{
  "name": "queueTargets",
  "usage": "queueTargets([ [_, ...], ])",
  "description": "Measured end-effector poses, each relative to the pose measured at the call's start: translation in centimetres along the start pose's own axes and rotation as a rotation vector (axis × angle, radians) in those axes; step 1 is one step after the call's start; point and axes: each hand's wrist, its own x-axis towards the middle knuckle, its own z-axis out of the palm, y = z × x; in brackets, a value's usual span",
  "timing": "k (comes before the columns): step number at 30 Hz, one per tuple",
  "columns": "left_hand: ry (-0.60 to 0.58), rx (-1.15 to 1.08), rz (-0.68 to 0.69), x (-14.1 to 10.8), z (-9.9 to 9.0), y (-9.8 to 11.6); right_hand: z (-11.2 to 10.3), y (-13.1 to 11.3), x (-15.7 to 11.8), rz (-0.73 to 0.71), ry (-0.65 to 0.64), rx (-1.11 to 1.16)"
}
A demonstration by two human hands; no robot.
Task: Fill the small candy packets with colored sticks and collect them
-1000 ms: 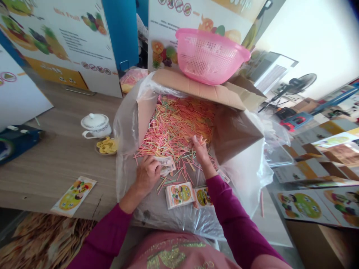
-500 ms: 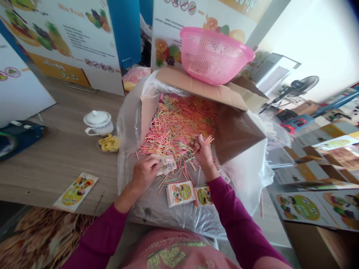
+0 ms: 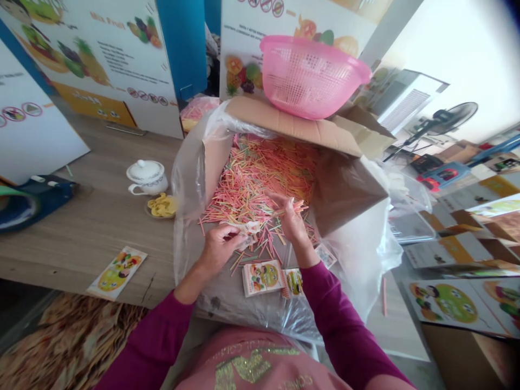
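My left hand [image 3: 217,249] pinches a small, pale printed packet [image 3: 248,229] at the near edge of the pile. In my right hand [image 3: 293,225] lies a small bunch of thin coloured candy sticks [image 3: 300,206], by the thumb, with the fingers stretched over the pile. Pink, orange, yellow and green sticks [image 3: 260,168] spill out of a cardboard box [image 3: 292,123] tipped on its side and wrapped in clear plastic. Near my right forearm, a printed packet stack [image 3: 263,278] and another packet [image 3: 293,281] lie on the plastic, the latter partly hidden by the sleeve.
A pink basket [image 3: 312,81] rests on the box top. To the left are a lidded white cup [image 3: 147,177], a dish with yellow bands [image 3: 161,206], a tape dispenser [image 3: 44,197] and a flat printed wrapper [image 3: 117,273]. Printed cartons [image 3: 442,306] stand at the right.
The packet in my left hand has tilted and moved slightly right, closer to my right hand. My right hand's fingers have stretched out leftward, with sticks still in it. The view has shifted a little.
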Motion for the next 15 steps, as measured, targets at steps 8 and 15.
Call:
queueTargets([
  [8,-0.056,-0.112,-0.104,0.7,2.1,0.8,2.2,-4.1,-1.7,-0.067,-0.125,0.019],
  [15,-0.082,-0.193,-0.063,1.2,2.5,1.3,2.2,-2.9,-1.9,-0.053,-0.400,-0.059],
])
